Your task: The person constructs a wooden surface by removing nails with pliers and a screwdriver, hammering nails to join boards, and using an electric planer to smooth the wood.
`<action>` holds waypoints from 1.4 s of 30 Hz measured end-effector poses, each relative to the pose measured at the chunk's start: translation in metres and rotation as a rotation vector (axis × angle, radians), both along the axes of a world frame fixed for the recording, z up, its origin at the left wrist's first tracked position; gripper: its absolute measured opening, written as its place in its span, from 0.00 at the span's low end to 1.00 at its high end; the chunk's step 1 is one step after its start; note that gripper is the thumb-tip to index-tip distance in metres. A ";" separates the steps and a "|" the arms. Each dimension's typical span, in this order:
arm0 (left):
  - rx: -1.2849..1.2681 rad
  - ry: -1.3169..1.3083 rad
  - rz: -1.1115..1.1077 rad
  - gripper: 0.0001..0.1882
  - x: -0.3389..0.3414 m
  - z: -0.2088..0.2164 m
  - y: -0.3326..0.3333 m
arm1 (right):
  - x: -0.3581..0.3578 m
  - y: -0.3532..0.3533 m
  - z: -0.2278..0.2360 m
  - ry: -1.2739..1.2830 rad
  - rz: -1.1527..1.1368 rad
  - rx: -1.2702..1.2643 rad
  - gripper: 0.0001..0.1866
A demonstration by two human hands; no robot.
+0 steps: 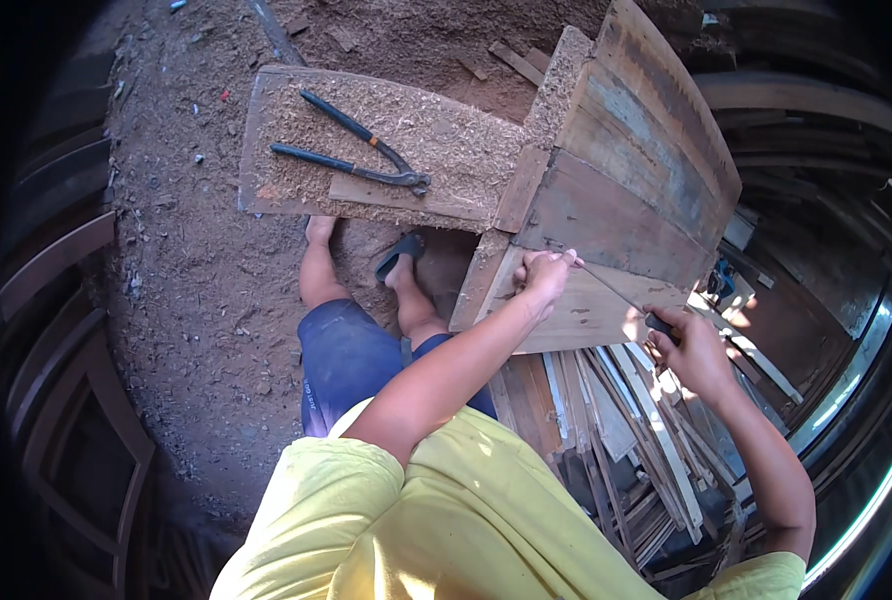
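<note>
Screwdriver (pixel 612 285), apparently one, from right hand (pixel 694 352) to left hand (pixel 547 274); pincers (pixel 394 177), one.

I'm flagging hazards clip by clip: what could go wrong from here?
The screwdriver-like tool in the right hand runs toward the left hand; if it slipped, it might jab that hand. The pincers lie on a sawdust-covered plank, so a jolt could perhaps slide them off toward the slippered foot.

A wooden bench (pixel 250 165) carries sawdust (pixel 451 120), blue-handled pincers (pixel 394 178) and a flat strip (pixel 451 206).
</note>
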State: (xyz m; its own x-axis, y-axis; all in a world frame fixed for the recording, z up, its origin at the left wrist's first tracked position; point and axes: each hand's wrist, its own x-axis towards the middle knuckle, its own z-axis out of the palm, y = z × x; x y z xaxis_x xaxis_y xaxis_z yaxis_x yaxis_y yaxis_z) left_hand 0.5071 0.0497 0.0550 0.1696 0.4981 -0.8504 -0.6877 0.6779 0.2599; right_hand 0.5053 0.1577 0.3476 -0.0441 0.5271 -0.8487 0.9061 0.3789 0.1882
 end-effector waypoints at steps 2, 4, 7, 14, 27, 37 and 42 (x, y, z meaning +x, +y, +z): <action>-0.014 -0.025 0.007 0.20 -0.007 0.002 0.004 | -0.003 -0.010 0.000 0.025 1.009 0.057 0.23; -0.032 -0.054 0.035 0.21 -0.011 0.004 0.003 | -0.019 -0.019 -0.001 0.035 1.081 0.070 0.26; 0.000 -0.038 0.032 0.21 -0.010 0.002 0.001 | -0.028 -0.022 -0.002 -0.034 0.972 0.078 0.25; 0.051 0.102 -0.073 0.23 -0.003 -0.001 -0.005 | -0.014 -0.009 0.000 0.048 -0.825 0.066 0.25; 0.381 0.218 -0.093 0.22 -0.018 -0.023 -0.044 | 0.047 -0.017 0.039 0.125 0.318 0.406 0.21; 0.797 1.410 -0.857 0.33 -0.043 -0.007 -0.048 | 0.237 -0.131 -0.085 0.643 -0.806 0.603 0.22; 0.762 1.691 -1.031 0.38 -0.017 -0.008 -0.042 | 0.284 -0.179 -0.153 0.805 -0.849 0.566 0.21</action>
State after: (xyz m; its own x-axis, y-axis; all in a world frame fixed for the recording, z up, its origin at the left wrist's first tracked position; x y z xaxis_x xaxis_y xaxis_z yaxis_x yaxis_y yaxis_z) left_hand 0.4898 0.0080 0.0473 0.0166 0.9866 -0.1624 0.9085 0.0530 0.4145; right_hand 0.7894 -0.0211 0.1949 0.0884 0.9157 -0.3921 0.7548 -0.3184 -0.5735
